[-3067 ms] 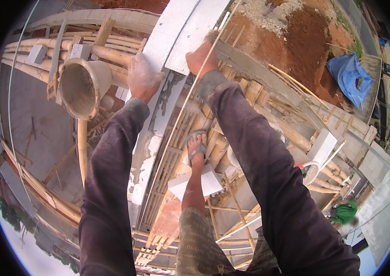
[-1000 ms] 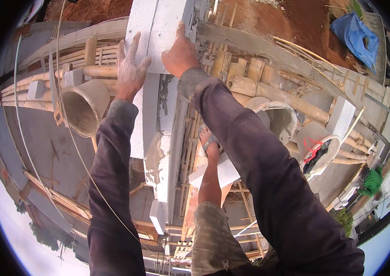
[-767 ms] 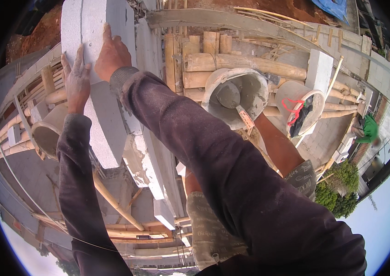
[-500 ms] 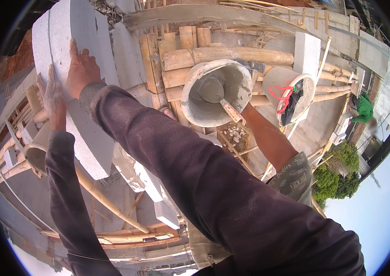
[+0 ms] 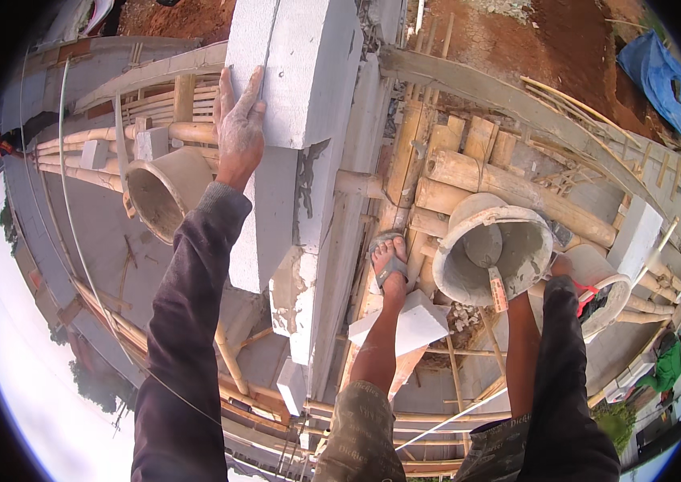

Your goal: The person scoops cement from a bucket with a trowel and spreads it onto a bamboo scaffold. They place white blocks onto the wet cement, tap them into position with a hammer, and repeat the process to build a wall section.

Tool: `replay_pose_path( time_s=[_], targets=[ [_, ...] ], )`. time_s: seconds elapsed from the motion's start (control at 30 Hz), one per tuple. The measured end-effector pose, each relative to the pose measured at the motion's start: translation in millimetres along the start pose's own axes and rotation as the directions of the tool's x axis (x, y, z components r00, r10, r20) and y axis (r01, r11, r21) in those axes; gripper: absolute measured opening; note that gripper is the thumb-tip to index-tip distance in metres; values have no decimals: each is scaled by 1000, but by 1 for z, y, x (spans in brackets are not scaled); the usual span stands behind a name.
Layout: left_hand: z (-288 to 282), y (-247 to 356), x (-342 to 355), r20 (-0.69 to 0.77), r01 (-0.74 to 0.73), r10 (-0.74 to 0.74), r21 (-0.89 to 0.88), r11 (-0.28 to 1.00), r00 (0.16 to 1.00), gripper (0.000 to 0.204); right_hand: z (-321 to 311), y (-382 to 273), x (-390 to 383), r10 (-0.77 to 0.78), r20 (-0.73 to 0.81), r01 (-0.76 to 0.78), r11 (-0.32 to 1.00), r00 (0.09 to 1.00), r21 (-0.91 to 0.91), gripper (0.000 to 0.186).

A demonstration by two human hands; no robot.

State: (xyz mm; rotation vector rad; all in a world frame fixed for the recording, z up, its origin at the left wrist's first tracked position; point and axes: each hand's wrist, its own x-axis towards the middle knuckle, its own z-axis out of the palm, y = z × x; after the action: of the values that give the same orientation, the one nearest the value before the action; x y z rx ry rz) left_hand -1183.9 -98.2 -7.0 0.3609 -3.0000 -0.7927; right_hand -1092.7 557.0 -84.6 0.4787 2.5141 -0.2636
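Note:
My left hand (image 5: 240, 132) lies with fingers stretched out on the face of a white block (image 5: 296, 76), beside a line running along it. Below, another white block (image 5: 264, 233) borders a mortar-smeared strip. My right hand (image 5: 557, 267) is low at the right, at the side of a bucket of grey mortar (image 5: 524, 265); its fingers are too hidden to make out. Inside that bucket rests a trowel (image 5: 497, 287) with a light handle. A second bucket (image 5: 613, 297), holding red and black items, stands just right of my right hand.
My sandalled foot (image 5: 390, 261) rests on bamboo poles (image 5: 509, 205). Another bucket (image 5: 144, 197) is at left. A loose block (image 5: 421, 321) lies near my leg. Thin lines cross at left. A person in green (image 5: 666, 365) is at far right; a blue tarp (image 5: 654, 80) lies on red soil.
My right hand has left the upper block and moved right and down to the buckets. My left hand remains on the block. The view, earlier swung sideways, has turned back.

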Motion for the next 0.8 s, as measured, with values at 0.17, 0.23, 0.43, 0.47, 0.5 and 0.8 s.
replay_pose_path(
  time_s=[0.17,0.23,0.43,0.47,0.5,0.8],
  targets=[
    [-7,3,0,99,-16,3,136,991,995,77,82,110,13,172,144,-146,974,974,-176,57],
    [-10,8,-2,91,-38,31,72,997,995,89,100,141,17,199,140,-169,965,970,-198,54],
    [-9,33,-19,135,133,-175,273,953,975,119,75,184,29,222,5,-218,961,975,-169,49],
    [-8,35,-21,131,122,-171,319,940,976,122,57,175,31,148,5,-147,984,989,-100,49],
    [-8,36,-22,136,134,-183,310,941,974,123,37,160,31,172,11,-172,985,985,-31,50],
    [0,38,-30,93,108,-152,365,925,984,120,-119,-205,-34,-447,-137,462,879,884,119,64]
  ],
)
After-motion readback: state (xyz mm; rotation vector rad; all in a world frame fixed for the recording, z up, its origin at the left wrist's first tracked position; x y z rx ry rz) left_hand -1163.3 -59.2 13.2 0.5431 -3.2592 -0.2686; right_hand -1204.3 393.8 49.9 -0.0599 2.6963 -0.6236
